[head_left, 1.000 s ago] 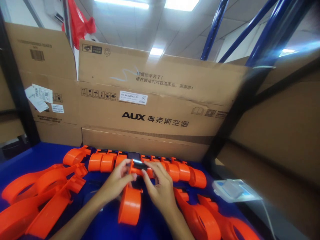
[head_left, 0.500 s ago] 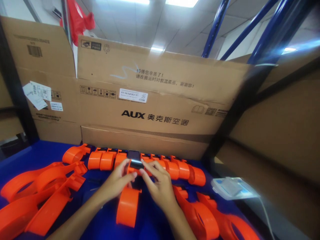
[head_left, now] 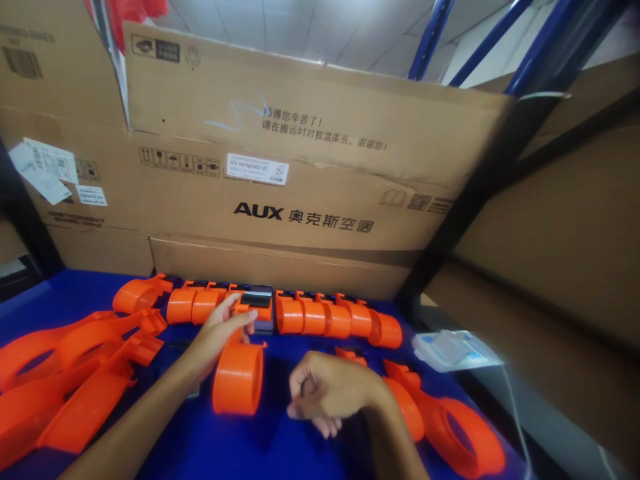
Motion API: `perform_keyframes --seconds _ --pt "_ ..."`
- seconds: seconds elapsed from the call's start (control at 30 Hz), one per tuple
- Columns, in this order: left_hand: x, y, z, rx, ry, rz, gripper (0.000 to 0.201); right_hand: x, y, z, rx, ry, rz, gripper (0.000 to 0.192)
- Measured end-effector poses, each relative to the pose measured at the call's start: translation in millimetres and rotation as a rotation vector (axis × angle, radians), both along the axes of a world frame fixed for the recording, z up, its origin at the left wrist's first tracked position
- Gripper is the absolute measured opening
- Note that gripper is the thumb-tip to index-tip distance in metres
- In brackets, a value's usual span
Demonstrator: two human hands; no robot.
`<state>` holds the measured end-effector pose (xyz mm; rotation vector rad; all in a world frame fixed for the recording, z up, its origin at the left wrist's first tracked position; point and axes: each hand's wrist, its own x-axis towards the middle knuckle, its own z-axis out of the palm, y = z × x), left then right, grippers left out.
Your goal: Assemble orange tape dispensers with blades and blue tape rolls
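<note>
My left hand is closed round the head of an orange plastic tape dispenser. A black piece with a toothed edge sits on top of that head, and the dispenser's round hoop hangs below my fingers. To the right, apart from the dispenser, my right hand is over the blue surface. Its fingers are curled, with thumb and forefinger close together; whatever may be between them is hidden. Just behind the held dispenser stands a dark rectangular object with a pale rim.
A row of orange dispensers stands along the cardboard wall. More orange dispensers lie on the left and right of the blue tabletop. A clear plastic box sits at the right edge, beside a cable.
My right hand has left the dispenser's black piece and moved down and towards me, its fingers curling. My left hand keeps the dispenser, shifted slightly left. The view has tilted down.
</note>
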<state>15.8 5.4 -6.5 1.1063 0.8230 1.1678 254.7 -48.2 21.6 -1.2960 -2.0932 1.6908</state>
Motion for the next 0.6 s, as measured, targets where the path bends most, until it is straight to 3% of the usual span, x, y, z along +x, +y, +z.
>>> perform_keyframes --seconds 0.1,0.23,0.33,0.5,0.6 --pt "-1 1 -0.8 -0.016 -0.012 0.006 0.048 -1 0 -8.4 -0.157 -0.041 0.063 0.031" --pt "-2 2 -0.8 -0.011 -0.004 0.015 0.05 -6 14 -22.4 -0.209 -0.114 0.051 0.026" --pt "-1 2 0.4 0.018 0.024 0.011 0.046 -7 21 -24.2 -0.029 -0.053 -0.024 0.003" --pt "-1 2 2.2 0.035 0.043 0.009 0.047 -8 25 -15.4 0.304 0.059 -0.069 0.013" --pt "-1 2 3.1 0.047 0.041 0.015 0.044 -6 25 -10.2 0.525 -0.166 -0.208 0.012"
